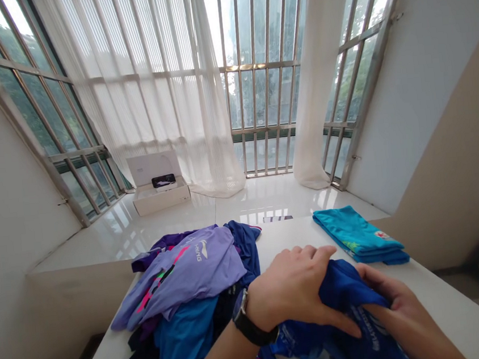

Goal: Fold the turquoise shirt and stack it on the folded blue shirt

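A dark blue garment with pale lettering (366,326) lies bunched at the front of the white table. My left hand (297,287), with a black watch on its wrist, rests over the garment's left side, thumb and fingers spread apart. On the garment's right side my right hand (388,295) has the fabric between its thumb and fingers. A pile of loose clothes is left of my hands, with a lilac shirt (206,268) on top and a bright blue garment (187,333) below it. Behind my right hand sits a folded turquoise garment (356,235).
The white table (458,305) reaches back to a glossy window ledge (112,233). An open white box (162,199) with a dark device stands on the ledge. Sheer curtains (162,96) hang before barred windows.
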Motion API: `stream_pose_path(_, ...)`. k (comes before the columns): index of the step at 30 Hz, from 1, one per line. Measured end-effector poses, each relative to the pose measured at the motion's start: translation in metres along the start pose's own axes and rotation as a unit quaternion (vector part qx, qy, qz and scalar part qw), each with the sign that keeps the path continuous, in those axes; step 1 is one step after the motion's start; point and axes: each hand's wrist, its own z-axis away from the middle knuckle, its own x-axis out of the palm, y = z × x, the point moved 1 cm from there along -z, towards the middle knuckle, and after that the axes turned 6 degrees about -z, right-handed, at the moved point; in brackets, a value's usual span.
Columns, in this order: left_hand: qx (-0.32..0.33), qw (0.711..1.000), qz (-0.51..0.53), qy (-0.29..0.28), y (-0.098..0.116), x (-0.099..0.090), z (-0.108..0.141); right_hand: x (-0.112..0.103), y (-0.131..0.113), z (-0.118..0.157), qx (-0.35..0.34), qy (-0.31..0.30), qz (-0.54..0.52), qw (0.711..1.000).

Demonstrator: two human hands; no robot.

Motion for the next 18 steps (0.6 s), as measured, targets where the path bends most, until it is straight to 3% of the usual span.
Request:
stream_pose_path(3, -0.100, 0.990, -0.066, -0.071, 0.005, 0.004, 0.001, 0.007, 0.003, -0.004, -0.014, 0.017, -0.005, 1.000)
stream_pose_path(7, -0.179, 0.971, -0.147, -0.058, 0.010, 0.000, 0.001, 0.003, 0.006, -0.010, -0.047, 0.063, -0.014, 0.997)
stream_pose_path(9, -0.160, 0.974, -0.153, -0.049, 0.010, 0.000, -0.001, 0.001, 0.008, -0.010, -0.062, 0.075, -0.025, 0.995)
stream_pose_path(13, -0.056, 0.991, -0.113, -0.042, -0.005, 0.008, -0.009, 0.003, 0.009, -0.006, -0.040, 0.042, -0.052, 0.997)
stream_pose_path(18, 0.007, 0.994, 0.075, -0.081, -0.038, 0.002, -0.012, 0.009, 0.010, -0.001, -0.009, 0.044, -0.077, 0.996)
